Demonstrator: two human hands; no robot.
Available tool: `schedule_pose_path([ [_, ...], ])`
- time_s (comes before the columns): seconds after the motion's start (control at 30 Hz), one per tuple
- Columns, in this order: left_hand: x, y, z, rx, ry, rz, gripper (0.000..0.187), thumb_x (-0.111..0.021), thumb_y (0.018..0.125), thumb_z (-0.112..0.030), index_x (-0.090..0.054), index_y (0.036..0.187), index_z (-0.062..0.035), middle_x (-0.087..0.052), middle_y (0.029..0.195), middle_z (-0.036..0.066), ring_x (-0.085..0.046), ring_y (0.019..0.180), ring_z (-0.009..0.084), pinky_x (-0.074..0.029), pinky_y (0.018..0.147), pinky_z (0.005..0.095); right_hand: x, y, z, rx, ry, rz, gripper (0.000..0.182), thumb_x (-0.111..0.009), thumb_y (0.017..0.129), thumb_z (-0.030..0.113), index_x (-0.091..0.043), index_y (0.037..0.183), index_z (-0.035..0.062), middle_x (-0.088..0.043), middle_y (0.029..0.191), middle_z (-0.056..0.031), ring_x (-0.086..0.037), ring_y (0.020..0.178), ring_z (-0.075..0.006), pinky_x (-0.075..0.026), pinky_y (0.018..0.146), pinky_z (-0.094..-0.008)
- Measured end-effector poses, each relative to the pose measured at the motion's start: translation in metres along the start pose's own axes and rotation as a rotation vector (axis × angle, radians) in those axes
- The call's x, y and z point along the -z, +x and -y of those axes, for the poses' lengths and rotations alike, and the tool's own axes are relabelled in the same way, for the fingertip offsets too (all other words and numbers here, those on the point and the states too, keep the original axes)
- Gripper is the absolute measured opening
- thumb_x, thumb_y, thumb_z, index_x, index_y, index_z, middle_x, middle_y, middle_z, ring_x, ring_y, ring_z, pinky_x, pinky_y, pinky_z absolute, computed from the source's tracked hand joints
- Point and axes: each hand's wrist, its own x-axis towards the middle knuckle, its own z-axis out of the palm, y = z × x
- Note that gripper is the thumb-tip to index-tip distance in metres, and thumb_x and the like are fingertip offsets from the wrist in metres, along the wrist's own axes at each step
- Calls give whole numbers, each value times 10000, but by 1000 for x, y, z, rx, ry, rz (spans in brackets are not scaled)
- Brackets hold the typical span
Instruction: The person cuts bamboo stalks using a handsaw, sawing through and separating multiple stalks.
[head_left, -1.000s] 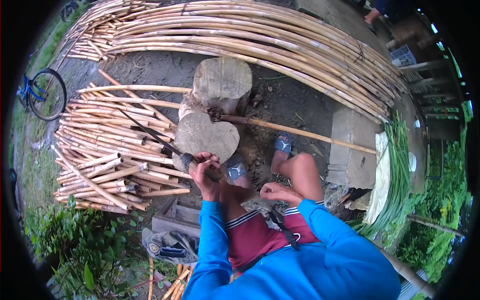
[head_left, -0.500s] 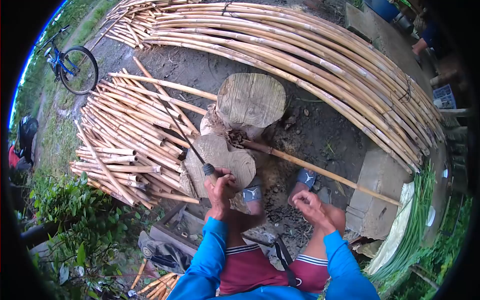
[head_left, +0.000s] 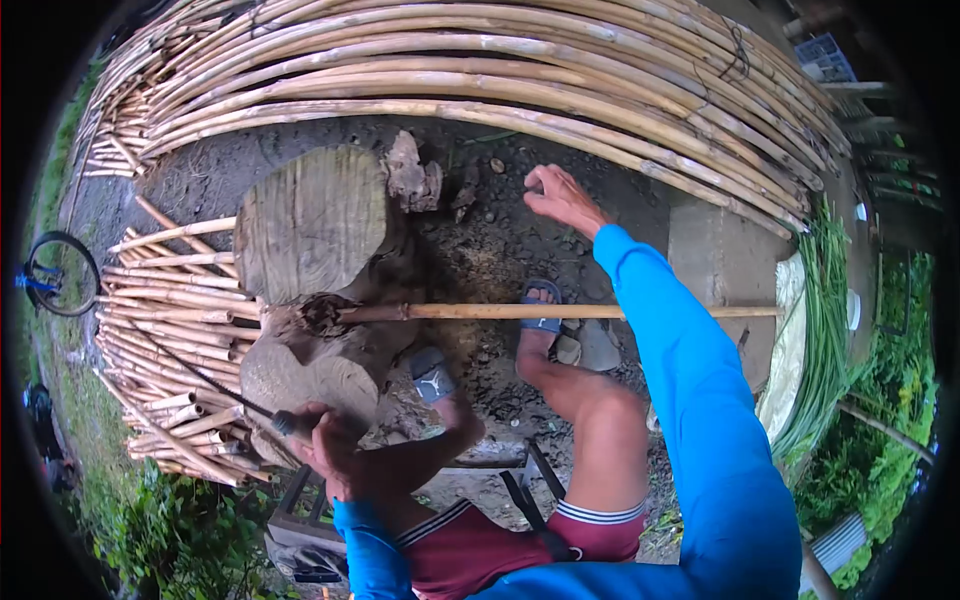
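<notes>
My left hand (head_left: 330, 450) is wrapped round the handle of a machete (head_left: 195, 368), whose long dark blade is seen nearly edge-on and points up and left over the cut pieces. Below the blade's base is the near wooden block (head_left: 315, 378); a larger log block (head_left: 308, 220) stands behind it. A single cane pole (head_left: 470, 311) runs from between the blocks to the right, passing under my right forearm. My right hand (head_left: 565, 200) is stretched forward over the bare soil, fingers partly bent and apart, with nothing in it. It is short of the long cane poles (head_left: 540, 90).
Many short cut canes (head_left: 170, 300) lie heaped left of the blocks. My sandalled feet (head_left: 540, 312) are beside the single pole. At the right are a concrete ledge (head_left: 705, 265) and green stalks (head_left: 825, 330). A bicycle wheel (head_left: 62, 273) shows at far left.
My right hand has moved from near my knee forward towards the long poles. My left hand still grips the machete. The view has turned, shifting the blocks left and levelling the single pole.
</notes>
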Motion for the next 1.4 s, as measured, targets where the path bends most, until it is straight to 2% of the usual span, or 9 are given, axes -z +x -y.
schedule_pose_path([
  [0.13, 12, 6, 17, -77, -3, 60, 128, -519, 766, -53, -551, 870, 12, -534, 693, 51, -504, 555, 122, -423, 526, 240, 7, 48, -24, -44, -288, -171, 505, -693, 743, 300, -551, 1122, -2, -523, 1168, -227, -538, 1080, -431, -461, 920, -504],
  [0.6, 0, 0, 11, -134, 207, -49, 145, -557, 762, 8, -542, 905, -8, -566, 718, 69, -500, 557, 106, -427, 533, 236, 7, 96, -68, 24, -691, -345, 448, -658, 723, 164, -542, 1136, 36, -556, 1117, -120, -543, 1075, -349, -529, 793, -510],
  [0.73, -9, -6, 2, -50, 63, -39, 214, -569, 736, -11, -535, 947, -15, -575, 734, 80, -503, 550, 112, -431, 521, 246, 12, 77, -51, 24, -710, -49, 333, -677, 699, 174, -641, 1011, 64, -619, 994, -136, -592, 970, -376, -506, 779, -539],
  [0.93, -2, -4, 11, -94, -26, -1, 244, -597, 744, -18, -550, 984, -5, -593, 803, 90, -552, 629, 136, -443, 545, 247, 49, 36, -8, -227, -531, 270, 304, -648, 747, 328, -660, 853, 43, -612, 754, -153, -607, 874, -346, -483, 735, -474],
  [1.03, -5, -5, 8, -107, -13, -19, 252, -611, 748, -33, -564, 993, 0, -603, 769, 76, -543, 585, 133, -443, 533, 245, 80, 13, 0, 34, -52, 484, 376, -631, 773, 450, -668, 847, 83, -613, 767, -87, -589, 761, -241, -459, 650, -390],
  [1.1, 0, -2, 15, -118, -14, -9, 218, -608, 755, -35, -574, 968, -5, -606, 766, 70, -534, 569, 120, -434, 514, 244, 106, -27, 48, -173, 373, 297, 372, -605, 833, 458, -638, 829, 87, -564, 747, -29, -542, 715, -142, -427, 571, -338],
  [1.23, 7, -4, 13, -89, -7, 16, 211, -629, 767, -33, -582, 973, -22, -587, 780, 39, -525, 605, 117, -426, 537, 252, 153, -44, 105, -200, 408, 586, 338, -595, 889, 428, -626, 914, 93, -549, 745, 0, -516, 650, -65, -386, 509, -222],
  [1.37, 15, 8, 35, -145, -51, 98, 269, -633, 797, -82, -579, 1052, -15, -595, 824, 49, -552, 673, 131, -471, 630, 272, 168, -101, 121, 501, 688, 480, 315, -527, 973, 280, -679, 1113, 42, -611, 991, -66, -554, 724, -98, -427, 568, -220],
  [1.4, 23, 17, 49, -126, -101, 153, 268, -611, 806, -89, -580, 1062, -15, -593, 814, 50, -559, 683, 142, -485, 651, 291, 163, -94, 130, 288, 597, 563, 297, -566, 936, 319, -684, 998, 54, -596, 856, -28, -539, 651, -88, -420, 520, -230],
])
